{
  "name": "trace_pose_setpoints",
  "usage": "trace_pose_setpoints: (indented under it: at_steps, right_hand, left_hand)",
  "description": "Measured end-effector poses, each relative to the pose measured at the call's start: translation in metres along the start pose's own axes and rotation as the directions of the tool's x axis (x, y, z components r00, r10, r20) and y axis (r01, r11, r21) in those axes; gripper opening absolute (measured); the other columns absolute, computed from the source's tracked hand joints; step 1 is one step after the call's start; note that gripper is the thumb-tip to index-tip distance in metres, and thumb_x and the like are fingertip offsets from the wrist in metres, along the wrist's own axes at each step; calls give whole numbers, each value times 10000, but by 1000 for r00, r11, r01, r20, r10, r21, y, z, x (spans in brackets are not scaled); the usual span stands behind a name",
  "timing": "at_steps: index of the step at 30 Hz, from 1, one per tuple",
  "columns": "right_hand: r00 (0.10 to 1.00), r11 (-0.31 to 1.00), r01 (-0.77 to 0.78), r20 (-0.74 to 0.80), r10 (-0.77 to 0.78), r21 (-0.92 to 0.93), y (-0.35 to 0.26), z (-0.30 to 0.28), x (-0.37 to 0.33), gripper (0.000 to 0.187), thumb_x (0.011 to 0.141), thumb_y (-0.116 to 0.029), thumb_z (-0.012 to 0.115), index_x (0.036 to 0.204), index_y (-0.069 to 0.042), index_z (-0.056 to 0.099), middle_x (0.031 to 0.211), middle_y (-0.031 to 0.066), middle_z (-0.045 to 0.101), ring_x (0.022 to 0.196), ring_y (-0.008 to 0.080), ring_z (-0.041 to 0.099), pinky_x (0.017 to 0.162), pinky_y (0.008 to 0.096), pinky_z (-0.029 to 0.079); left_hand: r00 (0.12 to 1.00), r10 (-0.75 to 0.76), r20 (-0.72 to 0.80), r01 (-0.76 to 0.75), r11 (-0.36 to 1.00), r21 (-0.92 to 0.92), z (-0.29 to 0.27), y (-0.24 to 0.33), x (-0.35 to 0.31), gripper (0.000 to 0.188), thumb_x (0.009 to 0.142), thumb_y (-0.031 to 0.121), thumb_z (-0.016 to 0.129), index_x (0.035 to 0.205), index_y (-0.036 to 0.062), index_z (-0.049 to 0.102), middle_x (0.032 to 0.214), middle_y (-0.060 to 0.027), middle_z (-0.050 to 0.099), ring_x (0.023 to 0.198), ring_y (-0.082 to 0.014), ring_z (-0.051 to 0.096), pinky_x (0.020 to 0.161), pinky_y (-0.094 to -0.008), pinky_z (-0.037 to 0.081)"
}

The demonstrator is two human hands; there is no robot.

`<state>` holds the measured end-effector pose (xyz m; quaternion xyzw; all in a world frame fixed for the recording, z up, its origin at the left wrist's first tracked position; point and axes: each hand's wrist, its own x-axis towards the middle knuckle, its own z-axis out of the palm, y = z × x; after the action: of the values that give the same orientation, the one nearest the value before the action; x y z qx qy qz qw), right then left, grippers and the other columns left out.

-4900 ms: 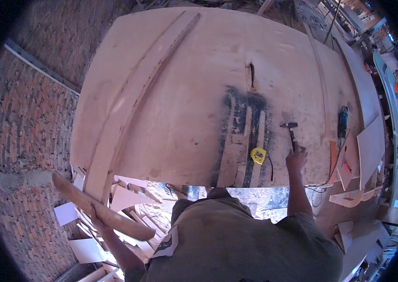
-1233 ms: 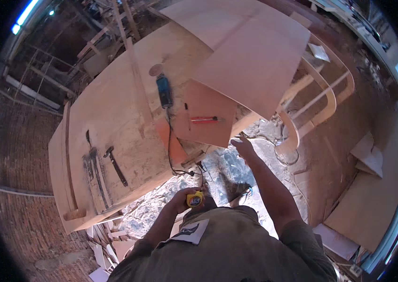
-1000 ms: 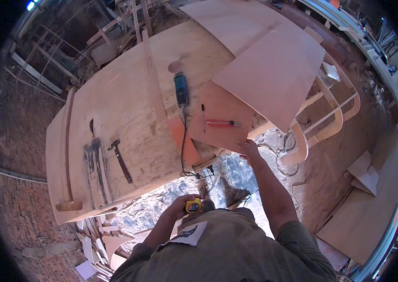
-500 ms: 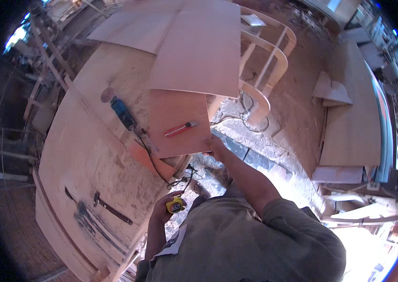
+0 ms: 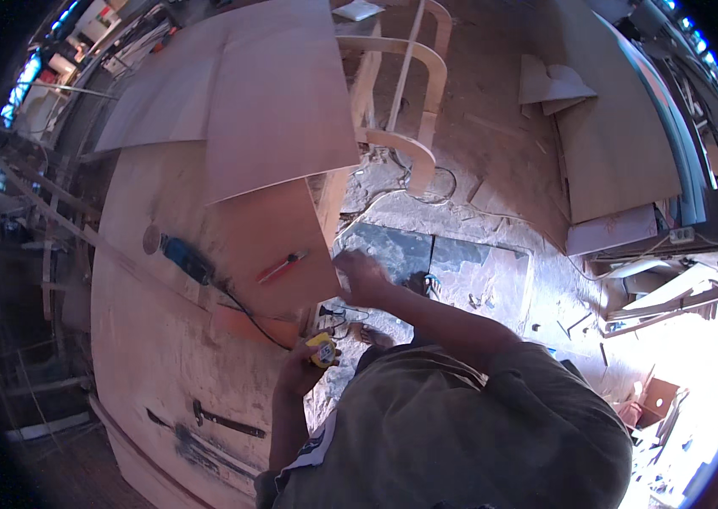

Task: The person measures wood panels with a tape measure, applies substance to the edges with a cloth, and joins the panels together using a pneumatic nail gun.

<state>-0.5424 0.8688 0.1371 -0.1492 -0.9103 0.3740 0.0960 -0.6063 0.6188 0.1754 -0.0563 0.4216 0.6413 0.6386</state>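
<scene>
- My left hand (image 5: 301,371) clenches the tape (image 5: 321,349), just below the panel (image 5: 274,246).
- My right hand (image 5: 361,276), nearer, touches the panel's right edge; grip unclear.
- The panel's long axis runs away from me.

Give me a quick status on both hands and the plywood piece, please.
Left hand shut on yellow tape measure. Right hand at corner of small plywood panel, grip unclear. Red pencil lies on panel; blue power tool beside it.
</scene>
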Motion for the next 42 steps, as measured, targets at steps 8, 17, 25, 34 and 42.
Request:
trace_pose_setpoints:
  at_steps: [8, 17, 25, 34, 42]
  right_hand:
    - [989, 949, 59, 114, -99, 311, 13, -63, -88, 783, 724, -374, 780, 1388, -129, 444, 1255, 150, 581, 1147, 367, 546, 971, 466, 442]
    - [964, 816, -262, 106, 242, 516, 153, -157, -127, 689, 740, -364, 785, 1296, -37, 542, 1225, 189, 596, 1037, 343, 633, 902, 408, 519]
    - [764, -325, -408, 514, 390, 853, 289, -189, -147, 313, 787, -74, 695, 1091, -11, 663, 943, 64, 679, 841, 135, 619, 776, 276, 500]
    - [633, -607, 89, 426, 646, 790, 488, -53, -110, 145, 855, -24, 657, 991, -29, 608, 896, 67, 635, 813, 172, 634, 774, 279, 543]
    - [550, -761, 83, 607, 574, 644, 567, 83, 29, 42, 868, -53, 659, 894, -21, 666, 853, 69, 644, 762, 180, 626, 720, 293, 561]
  left_hand:
    - [928, 157, 339, -372, 471, 800, 71, -15, 102, 540, 723, -6, 798, 1189, 38, 528, 1175, -77, 556, 1140, -174, 524, 902, -327, 487]
    - [902, 77, 425, -411, 454, 790, 203, -77, 238, 424, 894, 214, 632, 1263, 31, 528, 1155, -75, 581, 1095, -162, 536, 924, -318, 451]
    - [979, -193, -69, 121, 269, 956, 295, -87, 330, 509, 759, 178, 709, 1208, 21, 530, 966, -48, 568, 865, -206, 540, 782, -366, 458]
    - [969, 241, -64, 231, -775, 588, 344, 67, 380, 280, 802, 328, 671, 848, 53, 677, 869, -172, 671, 817, -365, 656, 711, -444, 513]
    - [921, 325, -214, 382, -857, 346, 437, 77, 399, 336, 681, 234, 764, 957, 59, 685, 822, -164, 652, 727, -353, 654, 646, -421, 520]
